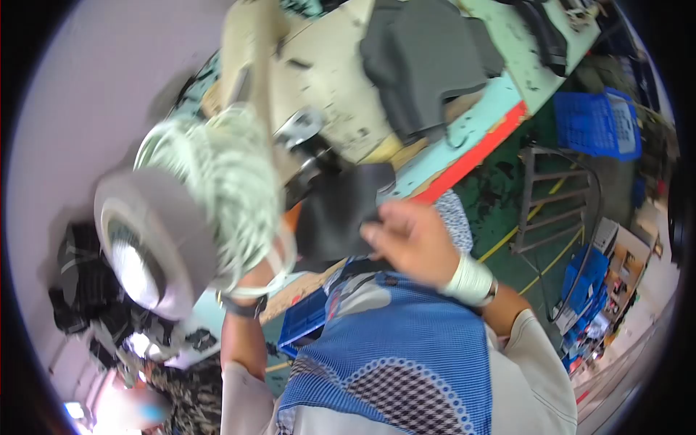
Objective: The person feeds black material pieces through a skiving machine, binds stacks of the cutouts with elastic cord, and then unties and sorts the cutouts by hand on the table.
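Grey roll (174, 225) + white cord (225, 174) sit nearest cam. R hand (417, 243) pinches black piece (337, 214) by machine (250, 40); L hand (262, 275) (mostly cord-hidden) I can't tell. Positioning step, imo; needs steady pinch.

One wide view looks forward and down from the person's head, close above the apron (435, 326) and surface (337, 61).

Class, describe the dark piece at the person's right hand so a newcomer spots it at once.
Start at the blue patterned apron and go up to the right hand, above a white wrist wrap. At its fingertips is the dark piece. It is smaller and darker than the grey piece beyond.
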`<state>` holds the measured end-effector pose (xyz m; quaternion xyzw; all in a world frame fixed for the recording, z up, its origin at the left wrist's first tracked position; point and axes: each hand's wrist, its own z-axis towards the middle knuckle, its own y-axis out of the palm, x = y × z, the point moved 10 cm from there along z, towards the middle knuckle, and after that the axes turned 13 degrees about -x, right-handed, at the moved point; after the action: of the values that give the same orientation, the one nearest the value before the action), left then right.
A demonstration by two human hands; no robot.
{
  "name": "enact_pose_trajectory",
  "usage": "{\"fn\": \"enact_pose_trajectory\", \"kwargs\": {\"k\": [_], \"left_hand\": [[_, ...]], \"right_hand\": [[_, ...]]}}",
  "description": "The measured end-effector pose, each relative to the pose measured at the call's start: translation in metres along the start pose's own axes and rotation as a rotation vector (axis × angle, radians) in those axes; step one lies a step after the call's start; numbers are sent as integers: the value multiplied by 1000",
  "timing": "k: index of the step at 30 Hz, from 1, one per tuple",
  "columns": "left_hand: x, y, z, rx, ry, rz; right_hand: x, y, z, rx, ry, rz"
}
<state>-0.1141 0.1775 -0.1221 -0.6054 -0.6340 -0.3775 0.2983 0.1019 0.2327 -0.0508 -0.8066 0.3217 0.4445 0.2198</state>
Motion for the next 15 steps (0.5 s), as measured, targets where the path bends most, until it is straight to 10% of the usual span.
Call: {"fn": "enact_pose_trajectory", "kwargs": {"k": [1,3,7,9,12,15], "left_hand": [[35,20,-8,-181,-70,584],[43,14,-34,-196,-186,59],[151,-69,-112,406,449,432],[224,-40,-131,391,856,610],[261,8,-120,475,951,893],[267,42,-97,362,871,1094]], "right_hand": [[-13,-1,-15,4,-16,14],[-86,-51,-51,288,-305,-343],[-148,-100,-56,754,-754,-1181],[-92,-99,-5,629,-414,-1339],[-77,-82,-48,930,-493,-1246],[-37,-72,-52,695,-434,-942]]}}
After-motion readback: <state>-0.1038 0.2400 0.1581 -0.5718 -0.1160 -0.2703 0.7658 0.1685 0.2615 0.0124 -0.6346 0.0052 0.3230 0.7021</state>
